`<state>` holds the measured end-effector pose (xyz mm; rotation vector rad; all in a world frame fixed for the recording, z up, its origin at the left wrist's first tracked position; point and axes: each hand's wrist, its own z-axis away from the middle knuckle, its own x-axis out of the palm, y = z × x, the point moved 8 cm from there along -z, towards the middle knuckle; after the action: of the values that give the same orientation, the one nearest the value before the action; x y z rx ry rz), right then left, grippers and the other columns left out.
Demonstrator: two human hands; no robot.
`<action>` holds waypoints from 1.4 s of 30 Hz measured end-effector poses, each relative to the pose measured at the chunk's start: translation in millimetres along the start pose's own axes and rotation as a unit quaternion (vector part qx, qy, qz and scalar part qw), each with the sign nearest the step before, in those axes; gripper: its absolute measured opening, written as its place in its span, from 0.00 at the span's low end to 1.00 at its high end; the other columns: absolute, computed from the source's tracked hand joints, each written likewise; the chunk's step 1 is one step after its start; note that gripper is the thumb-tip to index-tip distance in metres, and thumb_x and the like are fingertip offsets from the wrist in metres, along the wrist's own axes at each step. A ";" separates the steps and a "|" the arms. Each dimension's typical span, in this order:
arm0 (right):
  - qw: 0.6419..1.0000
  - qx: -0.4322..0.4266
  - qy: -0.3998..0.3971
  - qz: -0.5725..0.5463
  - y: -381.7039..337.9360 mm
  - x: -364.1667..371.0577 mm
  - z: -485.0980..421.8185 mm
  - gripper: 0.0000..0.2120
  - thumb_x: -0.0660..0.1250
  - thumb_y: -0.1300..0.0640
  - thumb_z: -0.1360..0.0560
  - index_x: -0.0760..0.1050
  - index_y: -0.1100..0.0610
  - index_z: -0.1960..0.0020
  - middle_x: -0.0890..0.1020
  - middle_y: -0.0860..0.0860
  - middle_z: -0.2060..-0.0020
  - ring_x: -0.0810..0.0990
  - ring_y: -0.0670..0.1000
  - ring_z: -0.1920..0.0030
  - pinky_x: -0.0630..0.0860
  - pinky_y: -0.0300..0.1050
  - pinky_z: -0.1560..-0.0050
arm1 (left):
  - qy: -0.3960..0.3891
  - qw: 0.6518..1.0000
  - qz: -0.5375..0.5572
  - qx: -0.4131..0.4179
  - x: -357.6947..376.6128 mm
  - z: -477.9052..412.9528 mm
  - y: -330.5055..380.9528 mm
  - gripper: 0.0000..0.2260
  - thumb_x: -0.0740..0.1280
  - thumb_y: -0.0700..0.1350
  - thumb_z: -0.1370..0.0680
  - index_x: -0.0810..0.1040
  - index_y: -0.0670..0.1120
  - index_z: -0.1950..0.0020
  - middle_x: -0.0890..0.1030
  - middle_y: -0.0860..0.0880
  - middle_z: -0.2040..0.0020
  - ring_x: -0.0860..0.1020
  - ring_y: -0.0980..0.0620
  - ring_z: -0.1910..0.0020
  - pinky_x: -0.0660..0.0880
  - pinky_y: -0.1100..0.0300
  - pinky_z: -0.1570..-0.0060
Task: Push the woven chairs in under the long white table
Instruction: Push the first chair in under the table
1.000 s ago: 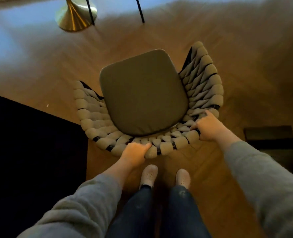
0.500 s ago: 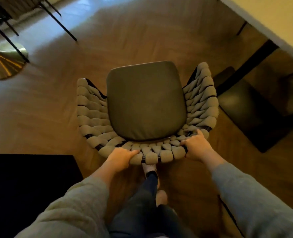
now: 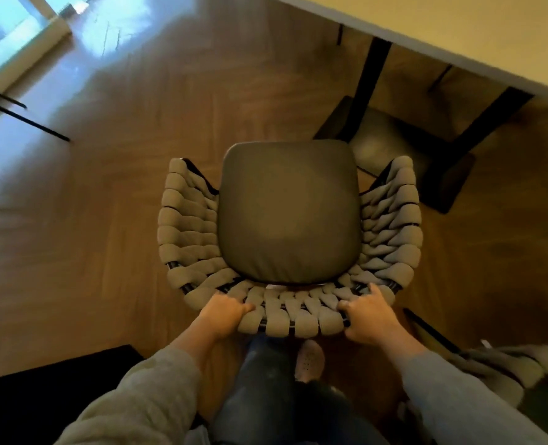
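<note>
Grey cord wraps the back of the woven chair (image 3: 189, 226), which stands on the wooden floor (image 3: 105, 187) in the middle of the scene. Its front points to the far side and it sits wholly outside the white table (image 3: 491, 33) at the far right. The left hand (image 3: 224, 316) grasps the near rail of the backrest left of centre. The right hand (image 3: 369, 319) grasps it towards the right, fingers curled over the weave.

To do this step well, the chair probably has to swing its front to the right until it squares up with the table edge, and only then go forward. Even pressure from both hands should stop it twisting. The black leg (image 3: 367, 88) and the dark base plate (image 3: 442, 184) lie just beyond the chair's far right corner, so the line in should pass clear of them.

The chair's own legs are hidden beneath the cushion (image 3: 288, 213), so their gap to the base plate cannot be judged. Most of the table is cut off by the frame. A second woven chair (image 3: 507, 364) at the near right shows only in part, and the black rug (image 3: 41, 399) at the near left is too dark to read. The far left is blurred.
</note>
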<state>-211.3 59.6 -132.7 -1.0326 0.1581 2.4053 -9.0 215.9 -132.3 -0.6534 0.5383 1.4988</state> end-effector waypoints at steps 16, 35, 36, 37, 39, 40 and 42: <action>0.990 0.129 -0.001 -0.055 51.0 -90.8 -66.6 0.21 0.61 0.44 0.24 0.70 0.45 0.32 0.79 0.49 0.42 0.77 0.54 0.40 0.56 0.60 0.30 | 0.020 0.991 -0.093 0.098 -125.2 -116.8 -92.5 0.19 0.57 0.44 0.17 0.65 0.53 0.26 0.79 0.46 0.40 0.78 0.45 0.44 0.72 0.52 0.48; 0.992 0.104 -0.053 -0.051 37.6 -172.8 -111.1 0.24 0.61 0.56 0.22 0.66 0.48 0.26 0.79 0.52 0.40 0.76 0.55 0.38 0.54 0.63 0.27 | 0.079 0.983 -0.045 0.160 -161.6 -152.8 -175.0 0.19 0.59 0.48 0.18 0.65 0.54 0.27 0.76 0.49 0.35 0.77 0.49 0.40 0.75 0.53 0.43; 0.993 0.101 -0.047 -0.041 42.8 -178.7 -112.2 0.24 0.61 0.56 0.22 0.66 0.48 0.26 0.79 0.52 0.39 0.75 0.55 0.37 0.54 0.63 0.28 | 0.083 0.983 -0.034 0.158 -164.3 -155.1 -174.3 0.19 0.59 0.47 0.18 0.65 0.54 0.27 0.76 0.49 0.35 0.77 0.49 0.41 0.75 0.53 0.44; 0.993 0.102 -0.040 -0.034 48.9 -184.8 -113.6 0.25 0.61 0.56 0.22 0.65 0.47 0.25 0.77 0.52 0.36 0.74 0.55 0.36 0.55 0.62 0.28 | 0.090 0.983 -0.026 0.158 -168.2 -158.2 -173.4 0.19 0.59 0.47 0.18 0.66 0.54 0.27 0.77 0.49 0.36 0.77 0.49 0.42 0.75 0.53 0.44; 0.993 0.110 -0.031 -0.031 62.2 -193.4 -115.3 0.26 0.62 0.56 0.22 0.65 0.46 0.25 0.76 0.51 0.34 0.74 0.55 0.35 0.56 0.61 0.29 | 0.100 0.982 -0.023 0.157 -179.6 -166.4 -171.1 0.19 0.60 0.46 0.19 0.67 0.54 0.27 0.78 0.49 0.38 0.77 0.49 0.42 0.75 0.53 0.43; 0.993 0.113 -0.029 -0.035 68.1 -196.0 -116.8 0.26 0.62 0.56 0.22 0.65 0.46 0.26 0.76 0.51 0.35 0.74 0.55 0.35 0.57 0.60 0.29 | 0.102 0.982 -0.022 0.156 -186.4 -171.2 -170.2 0.19 0.60 0.46 0.19 0.67 0.54 0.28 0.78 0.49 0.38 0.77 0.49 0.42 0.75 0.53 0.43; 0.992 0.118 -0.018 -0.044 79.4 -199.4 -121.6 0.25 0.62 0.56 0.23 0.66 0.46 0.26 0.76 0.50 0.35 0.74 0.54 0.36 0.58 0.59 0.30 | 0.106 0.981 -0.030 0.158 -199.9 -181.0 -169.5 0.18 0.60 0.46 0.19 0.67 0.54 0.28 0.78 0.50 0.38 0.78 0.49 0.42 0.75 0.53 0.44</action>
<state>-57.2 -127.0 -85.0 -0.8681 0.3665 2.2596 169.8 -47.1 -114.7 -0.5757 0.8925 1.2584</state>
